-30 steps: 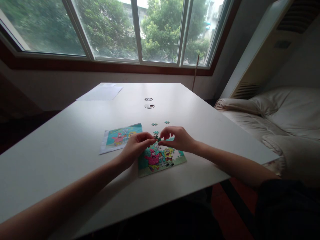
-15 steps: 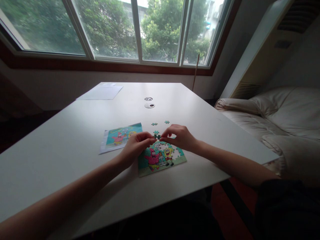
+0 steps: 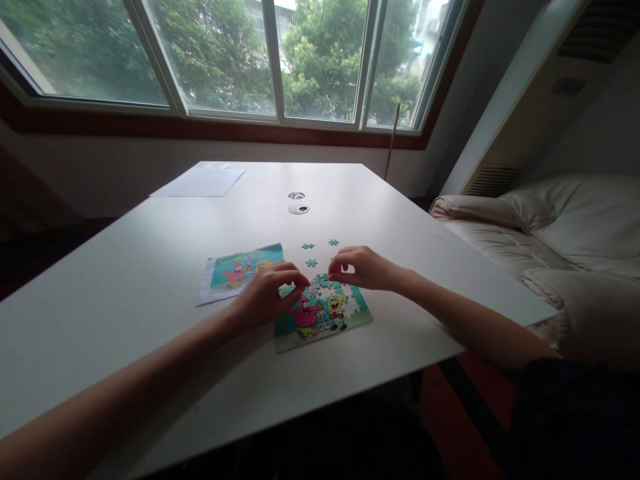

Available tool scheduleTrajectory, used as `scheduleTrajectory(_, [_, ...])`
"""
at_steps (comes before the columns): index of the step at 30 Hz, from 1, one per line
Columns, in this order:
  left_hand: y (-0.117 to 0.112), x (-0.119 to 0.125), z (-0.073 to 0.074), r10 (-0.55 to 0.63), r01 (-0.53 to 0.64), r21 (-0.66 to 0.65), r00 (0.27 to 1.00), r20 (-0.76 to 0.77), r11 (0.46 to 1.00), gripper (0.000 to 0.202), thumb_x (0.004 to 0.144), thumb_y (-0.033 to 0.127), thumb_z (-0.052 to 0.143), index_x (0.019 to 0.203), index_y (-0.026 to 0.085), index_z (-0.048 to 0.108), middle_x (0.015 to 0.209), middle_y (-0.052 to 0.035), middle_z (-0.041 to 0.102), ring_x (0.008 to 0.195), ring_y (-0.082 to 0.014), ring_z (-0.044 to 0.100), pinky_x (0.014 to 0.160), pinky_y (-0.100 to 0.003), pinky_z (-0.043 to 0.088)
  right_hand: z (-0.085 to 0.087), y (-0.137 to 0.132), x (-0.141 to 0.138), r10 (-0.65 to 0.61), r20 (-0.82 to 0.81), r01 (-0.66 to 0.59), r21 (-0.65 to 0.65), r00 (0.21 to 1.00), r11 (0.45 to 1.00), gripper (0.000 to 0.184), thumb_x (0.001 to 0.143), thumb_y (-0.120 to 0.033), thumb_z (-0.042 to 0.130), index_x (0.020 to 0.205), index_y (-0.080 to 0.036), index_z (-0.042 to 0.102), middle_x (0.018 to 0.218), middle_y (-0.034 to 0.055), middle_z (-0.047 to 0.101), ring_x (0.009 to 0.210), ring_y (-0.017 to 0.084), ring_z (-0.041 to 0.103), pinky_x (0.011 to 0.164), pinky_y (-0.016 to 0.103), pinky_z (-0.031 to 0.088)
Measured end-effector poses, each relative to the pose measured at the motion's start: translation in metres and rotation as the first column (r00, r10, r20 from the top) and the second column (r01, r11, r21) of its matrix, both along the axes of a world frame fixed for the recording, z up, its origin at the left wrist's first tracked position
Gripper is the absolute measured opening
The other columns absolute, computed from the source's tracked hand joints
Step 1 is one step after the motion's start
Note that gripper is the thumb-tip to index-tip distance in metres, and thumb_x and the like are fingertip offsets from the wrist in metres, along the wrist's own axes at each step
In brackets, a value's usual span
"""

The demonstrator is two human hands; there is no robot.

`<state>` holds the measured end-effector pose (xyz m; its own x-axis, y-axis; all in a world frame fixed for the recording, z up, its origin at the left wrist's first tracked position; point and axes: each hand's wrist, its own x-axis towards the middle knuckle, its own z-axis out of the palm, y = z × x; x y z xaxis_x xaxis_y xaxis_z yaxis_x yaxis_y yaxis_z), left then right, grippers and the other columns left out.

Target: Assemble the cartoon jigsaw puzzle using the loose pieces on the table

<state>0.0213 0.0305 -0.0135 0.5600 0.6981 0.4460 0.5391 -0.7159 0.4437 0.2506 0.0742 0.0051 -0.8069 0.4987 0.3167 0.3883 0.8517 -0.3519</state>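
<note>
A partly assembled cartoon jigsaw puzzle (image 3: 306, 319) lies on the white table, with gaps in its upper and right parts. Over its upper left edge, my left hand (image 3: 274, 288) has thumb and fingers curled together. My right hand (image 3: 364, 268) is in a pinch above the top edge of the puzzle, apart from the left. Some green shows beside the right fingertips, but whether it is a held piece or part of the puzzle I cannot tell. Loose green puzzle pieces lie beyond the hands, among them one piece (image 3: 311, 263) close by and another piece (image 3: 333, 242) farther off.
A picture sheet (image 3: 220, 275) with the same cartoon figures lies left of the puzzle, partly behind my left hand. White paper (image 3: 200, 182) rests at the table's far left. Two round inserts (image 3: 299, 209) are set in the tabletop. A pale sofa (image 3: 490, 233) stands to the right.
My hands have drawn apart; the fingertips were close together around a dark green puzzle piece before. That piece no longer shows between them. The loose pieces lie as they did.
</note>
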Motion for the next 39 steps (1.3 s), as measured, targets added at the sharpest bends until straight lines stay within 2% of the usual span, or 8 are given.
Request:
scheduleTrajectory(3, [0.0019,-0.0029,-0.0051,-0.050,0.062,0.103,0.993,-0.111,0.993,0.016,0.078,0.017,0.049,0.082,0.018,0.064,0.077,-0.0042,0.060,0.072,-0.0143,0.054,0.065,-0.027,0.043,-0.0028,0.0026,0.0019,0.041,0.105,-0.032,-0.084,0.994,0.996,0.014,0.078,-0.027,0.055,0.079,-0.014,0.062,0.074,0.0021,0.060,0.064,0.008,0.051,0.058,0.020,0.039])
scheduleTrajectory(7, [0.0020,-0.0029,-0.0067,-0.065,0.088,0.129,0.982,-0.179,0.988,0.019,0.080,0.018,0.047,0.087,0.019,0.064,0.079,-0.0049,0.060,0.073,-0.0146,0.053,0.065,-0.028,0.043,-0.0029,0.0010,0.0006,0.062,0.137,-0.045,-0.121,0.989,0.992,0.012,0.077,-0.024,0.056,0.078,-0.014,0.062,0.076,0.0028,0.060,0.065,0.008,0.051,0.059,0.020,0.040])
scheduleTrajectory(26, [-0.0022,0.0009,-0.0036,-0.071,0.109,0.105,0.945,-0.320,0.989,0.029,0.081,0.016,0.045,0.103,0.025,0.061,0.087,-0.0056,0.058,0.079,-0.0164,0.051,0.067,-0.028,0.043,0.0024,-0.0039,0.0005,0.055,0.178,-0.040,-0.083,0.983,0.996,0.010,0.077,-0.021,0.054,0.078,-0.014,0.061,0.079,0.0035,0.058,0.067,0.008,0.051,0.063,0.021,0.039])
scheduleTrajectory(39, [-0.0036,0.0022,-0.0035,-0.071,0.115,0.123,0.946,-0.316,0.986,0.028,0.082,0.018,0.043,0.104,0.024,0.060,0.090,-0.0062,0.058,0.080,-0.0166,0.052,0.066,-0.027,0.043,0.0047,-0.0041,0.0018,0.041,0.208,-0.033,-0.040,0.977,0.999,0.011,0.077,-0.020,0.052,0.076,-0.015,0.061,0.078,0.0037,0.057,0.067,0.009,0.050,0.062,0.021,0.039])
